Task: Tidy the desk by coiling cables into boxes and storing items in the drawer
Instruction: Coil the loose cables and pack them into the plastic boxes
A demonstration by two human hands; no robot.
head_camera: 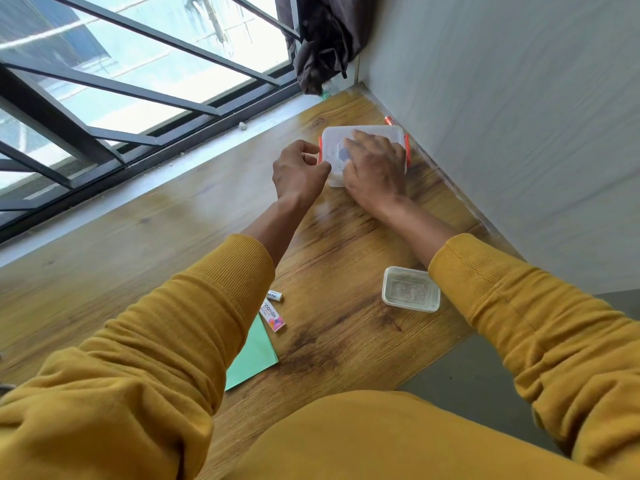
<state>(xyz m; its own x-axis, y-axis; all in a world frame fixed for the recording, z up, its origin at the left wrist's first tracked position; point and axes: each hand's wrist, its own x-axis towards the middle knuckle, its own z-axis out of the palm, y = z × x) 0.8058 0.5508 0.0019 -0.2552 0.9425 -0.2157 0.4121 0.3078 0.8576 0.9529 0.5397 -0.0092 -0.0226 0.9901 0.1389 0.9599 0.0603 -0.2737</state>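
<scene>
— What's under your hands?
— A clear lidded box [360,140] with orange clips, in the surface [173,244] corner. My right grip [375,166] lies flat on its lid; my left grip [299,171] pinches a clip.
— Count?
— Two boxes: this and one lidless tub [411,289].

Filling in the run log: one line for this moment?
step: closing box | right hand: flat on lid | left hand: fingers at orange clip | small tub: nearer, untouched

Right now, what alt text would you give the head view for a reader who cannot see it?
A person in mustard sleeves presses the right hand flat on the lid of a clear plastic box with orange clips near the corner of a wooden desk, while the left hand pinches its left clip. Nearer lie a small clear container, two small cartons and a green sheet.
</scene>
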